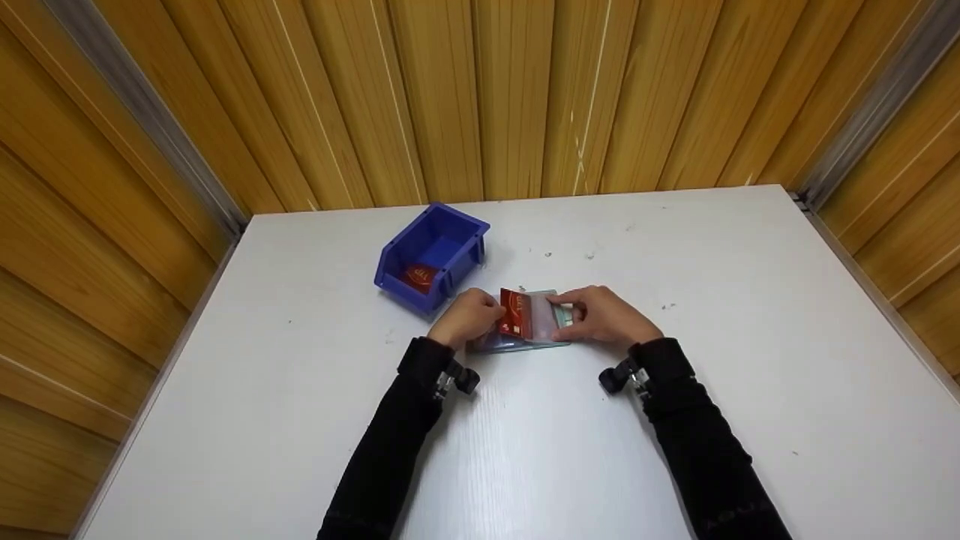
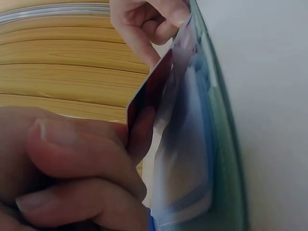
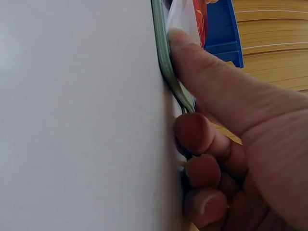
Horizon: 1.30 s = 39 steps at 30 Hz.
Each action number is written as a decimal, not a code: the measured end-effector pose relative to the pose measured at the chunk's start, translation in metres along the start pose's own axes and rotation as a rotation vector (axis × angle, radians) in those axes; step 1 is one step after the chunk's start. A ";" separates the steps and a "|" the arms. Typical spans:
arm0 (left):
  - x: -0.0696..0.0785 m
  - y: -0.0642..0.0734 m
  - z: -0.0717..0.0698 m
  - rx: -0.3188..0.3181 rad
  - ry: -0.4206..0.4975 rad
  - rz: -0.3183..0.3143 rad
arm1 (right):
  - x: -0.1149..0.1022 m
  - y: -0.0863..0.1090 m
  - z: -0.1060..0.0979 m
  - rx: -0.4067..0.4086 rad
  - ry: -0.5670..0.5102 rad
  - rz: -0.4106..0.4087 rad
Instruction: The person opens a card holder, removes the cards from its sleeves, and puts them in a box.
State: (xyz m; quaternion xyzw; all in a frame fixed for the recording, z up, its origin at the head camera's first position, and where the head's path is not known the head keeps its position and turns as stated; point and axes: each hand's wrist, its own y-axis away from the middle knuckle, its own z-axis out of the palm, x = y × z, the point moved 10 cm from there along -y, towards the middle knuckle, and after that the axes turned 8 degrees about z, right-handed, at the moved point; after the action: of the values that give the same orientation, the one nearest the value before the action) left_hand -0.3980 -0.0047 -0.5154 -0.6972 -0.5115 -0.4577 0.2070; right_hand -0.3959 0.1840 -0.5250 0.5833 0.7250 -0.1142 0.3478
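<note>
A green-edged card holder [image 1: 517, 346] with clear plastic sleeves lies on the table between the two hands. My left hand [image 1: 471, 315] pinches a red card [image 1: 514, 312] between thumb and fingers at its left edge. The card's right end meets a clear sleeve [image 1: 543, 318] that stands raised above the holder. In the left wrist view the card [image 2: 153, 89] is tilted up, its far end at the sleeve's mouth. My right hand [image 1: 604, 316] grips the right side of the holder, its thumb [image 3: 197, 62] pressing on the sleeve near the green edge [image 3: 166, 57].
A blue open-front bin [image 1: 431, 255] stands behind and left of the hands, close to the left hand. Inside it lies another red card [image 1: 419, 277]. Wood-patterned panels [image 1: 510, 97] enclose the white table [image 1: 712, 285] at the back and sides.
</note>
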 end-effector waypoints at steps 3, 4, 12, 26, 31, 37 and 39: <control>0.000 0.001 -0.001 -0.007 -0.014 0.001 | 0.002 -0.001 0.000 0.002 0.003 0.007; 0.000 0.001 -0.001 -0.007 -0.018 0.001 | 0.002 -0.001 0.000 0.003 0.005 0.006; -0.002 0.002 -0.004 -0.007 -0.043 -0.018 | 0.001 0.000 0.000 0.010 0.006 -0.015; 0.007 0.006 -0.022 0.060 -0.111 -0.013 | 0.000 0.000 0.000 0.003 0.013 -0.013; 0.013 0.009 -0.028 0.063 -0.138 0.005 | 0.001 0.000 -0.001 -0.003 0.016 -0.005; 0.021 0.011 -0.037 0.118 -0.132 0.034 | 0.002 0.000 0.001 -0.005 0.007 -0.001; 0.028 0.012 -0.046 0.185 -0.125 0.076 | 0.002 0.000 0.001 -0.007 0.000 0.001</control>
State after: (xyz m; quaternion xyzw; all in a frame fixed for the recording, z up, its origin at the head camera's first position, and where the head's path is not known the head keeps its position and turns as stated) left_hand -0.4052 -0.0294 -0.4671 -0.7211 -0.5366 -0.3562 0.2554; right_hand -0.3956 0.1848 -0.5274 0.5824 0.7251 -0.1118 0.3500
